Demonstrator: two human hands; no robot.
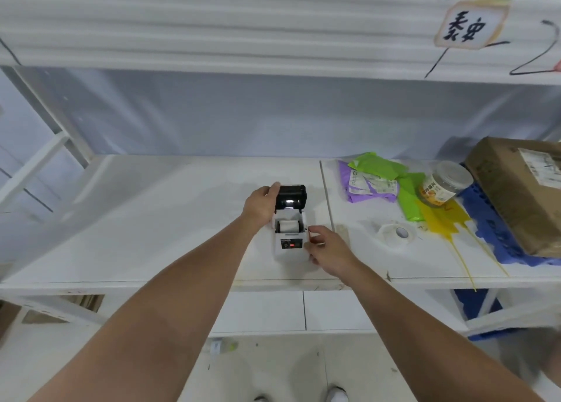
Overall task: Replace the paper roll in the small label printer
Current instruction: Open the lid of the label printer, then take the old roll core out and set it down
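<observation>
The left hand [261, 205] props the small white label printer's [290, 243] black lid [290, 196] open, exposing the white paper roll [288, 226]; right hand [329, 249] fingers, loosely curled, steady its side.

Arms: both mine are bare from the lower frame edge to the wrist, no sleeve in view
Left hand [261, 204]: my bare hand, no glove, no ring or watch that I can make out
Right hand [329, 247]: my bare hand, no glove, wrist uncovered, no band visible
Fingers: nails too small and blurred to note
Footwear: my shoes [336, 395] show as pale, whitish toes at the bottom edge, detail unclear
</observation>
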